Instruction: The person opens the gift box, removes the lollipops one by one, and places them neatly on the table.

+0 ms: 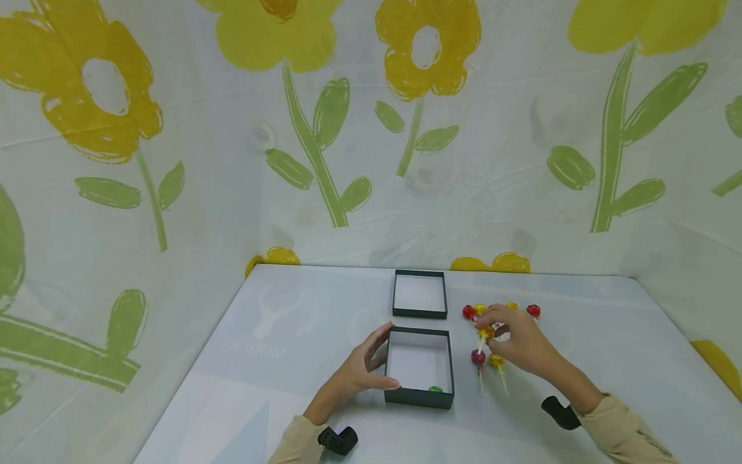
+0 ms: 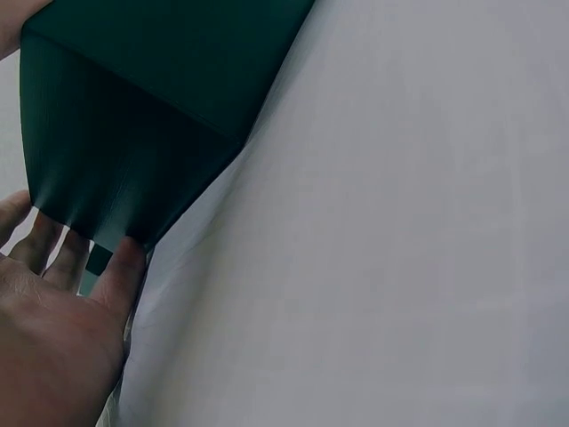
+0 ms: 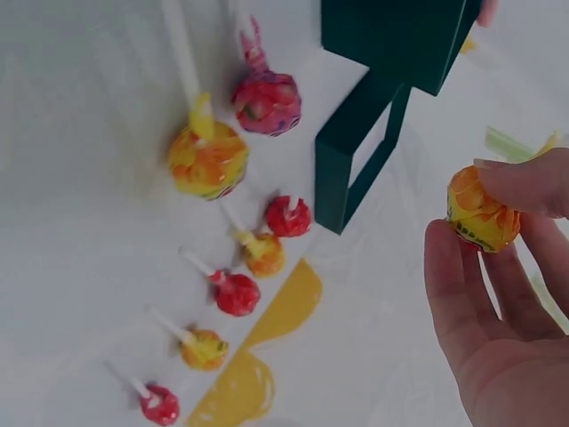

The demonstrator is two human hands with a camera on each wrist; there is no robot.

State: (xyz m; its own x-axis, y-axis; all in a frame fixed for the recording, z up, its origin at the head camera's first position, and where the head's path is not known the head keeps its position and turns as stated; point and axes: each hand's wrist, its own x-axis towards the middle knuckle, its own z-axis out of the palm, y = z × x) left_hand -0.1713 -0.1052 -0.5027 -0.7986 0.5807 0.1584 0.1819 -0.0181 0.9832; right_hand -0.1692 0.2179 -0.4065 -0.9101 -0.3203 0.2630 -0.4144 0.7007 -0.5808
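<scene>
Over on the right, the right hand [image 1: 518,345] is up among the scattered lollipops, and the wrist view shows it plainly: fingertips [image 3: 524,182] pinching an orange-wrapped lollipop [image 3: 478,213], lifted off the table [image 1: 290,361] with the other fingers loosely spread beneath it. That candy sits just right of the near dark green box [image 1: 420,366]. The left hand [image 1: 359,374] is on the box's left side, thumb along the front wall near the corner and fingers [image 2: 111,280] straight against the outer wall, pressing it rather than curling round it; the wrist view confirms flat fingers on the dark wall [image 2: 133,151]. Inside the box, near the front wall, a small green lollipop [image 1: 435,389] lies on the white floor. A second dark green box [image 1: 420,294] sits just behind the first, apart from it. On the table to the right, a magenta lollipop [image 1: 478,356] and a yellow lollipop [image 1: 496,361] lie side by side close to the hand, sticks pointing toward the person. Further back, a red lollipop [image 1: 468,312] on the left and another red one [image 1: 533,310] on the right bracket the group. All around hangs a white cloth [image 1: 174,161] printed with big yellow flowers.
</scene>
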